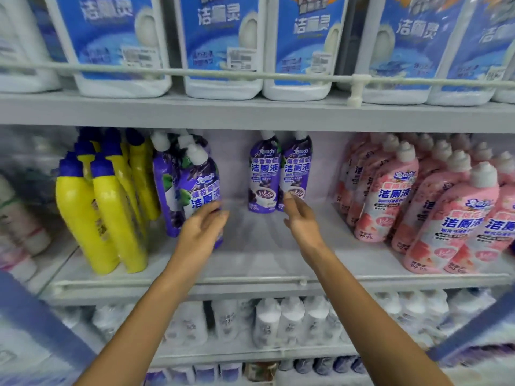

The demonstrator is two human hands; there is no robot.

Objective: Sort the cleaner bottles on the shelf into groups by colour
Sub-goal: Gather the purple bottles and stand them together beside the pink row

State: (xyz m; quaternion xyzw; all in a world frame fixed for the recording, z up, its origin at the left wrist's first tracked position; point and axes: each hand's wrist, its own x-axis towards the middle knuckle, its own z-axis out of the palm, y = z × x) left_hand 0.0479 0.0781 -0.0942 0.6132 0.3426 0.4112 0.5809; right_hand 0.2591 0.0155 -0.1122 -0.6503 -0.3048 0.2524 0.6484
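On the middle shelf [262,263] stand yellow bottles [108,210] with blue caps at the left, purple bottles [195,185] beside them, two more purple bottles [278,174] at the back centre, and several pink bottles [434,207] at the right. My left hand [202,232] rests with fingers spread against the front purple bottle of the left group. My right hand [301,218] reaches toward the right one of the two back purple bottles, fingertips at its base, fingers apart, gripping nothing.
Big white jugs with blue labels [223,45] fill the upper shelf behind a rail [250,75]. White bottles [289,321] line the lower shelf. A bare patch of shelf lies between the purple groups and the pink ones.
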